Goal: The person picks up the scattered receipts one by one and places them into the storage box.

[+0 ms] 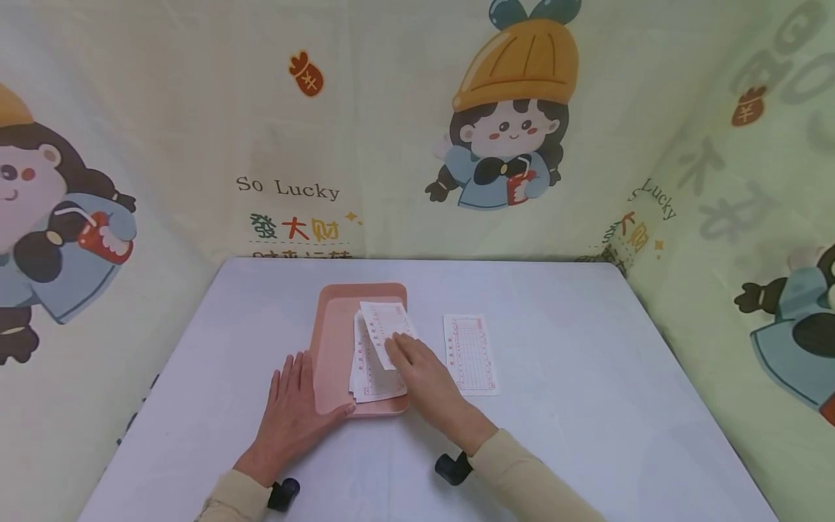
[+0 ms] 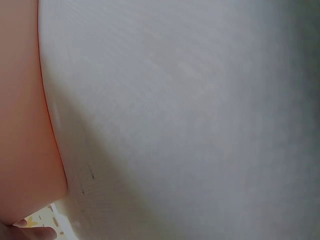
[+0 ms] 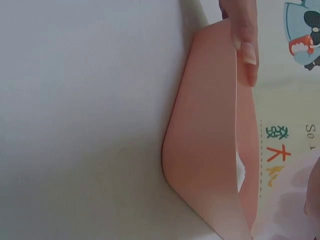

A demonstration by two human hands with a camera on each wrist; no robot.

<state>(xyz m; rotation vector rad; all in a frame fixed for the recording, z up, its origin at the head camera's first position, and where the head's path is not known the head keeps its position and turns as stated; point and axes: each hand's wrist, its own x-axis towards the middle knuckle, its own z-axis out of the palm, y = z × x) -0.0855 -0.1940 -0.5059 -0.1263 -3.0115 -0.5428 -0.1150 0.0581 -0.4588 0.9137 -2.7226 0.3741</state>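
Note:
A pink tray point(image 1: 333, 341) lies on the white table, with a small pile of white sheets printed in red point(image 1: 375, 388) in its right half. My left hand point(image 1: 291, 406) rests along the tray's left side, fingers straight and thumb at the front rim; in the right wrist view that thumb point(image 3: 246, 47) laps over the rim. Above the pile, my right hand point(image 1: 427, 373) pinches a single printed sheet point(image 1: 383, 315), held at a slant. The pale sheet point(image 3: 287, 210) shows blurred at the edge of the right wrist view. The left wrist view mostly shows the tray wall point(image 2: 25, 110) and tabletop.
Another printed sheet point(image 1: 471, 355) lies flat on the table to the right of the tray. Behind the white table point(image 1: 554, 326) hangs a cream cloth point(image 1: 391, 145) with cartoon figures and lettering, which also runs down both sides.

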